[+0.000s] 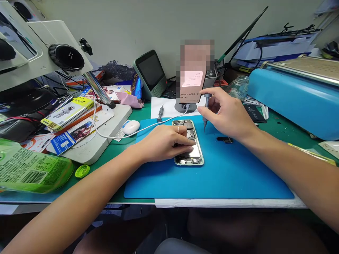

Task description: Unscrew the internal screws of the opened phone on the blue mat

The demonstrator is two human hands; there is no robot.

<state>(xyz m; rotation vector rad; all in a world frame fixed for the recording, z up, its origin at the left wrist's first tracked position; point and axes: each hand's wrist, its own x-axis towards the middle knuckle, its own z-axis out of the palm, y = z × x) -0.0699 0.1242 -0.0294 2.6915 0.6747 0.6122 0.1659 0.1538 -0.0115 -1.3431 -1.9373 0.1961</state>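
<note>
An opened smartphone (189, 161), its internals exposed within a pale frame, lies on the blue work mat (238, 180). My left hand (167, 143) rests over the left side and middle of it. Its thumb and index finger come together low over the battery area; anything between the tips is too small to make out. My right hand (226, 109) holds a small grey screwdriver (204, 122) upright, bit down, to the right of the opened phone. The index fingertip overlaps the lower right edge of a second phone (190, 96), lit and propped on a stand.
A small black part (224, 139) sits on the mat; another screwdriver (160, 113) lies behind. A white cable (159, 122) crosses the mat's back-left part. White earbud case (130, 127), microscope base (97, 141) and green bottle (34, 167) stand left, a blue machine (288, 100) right.
</note>
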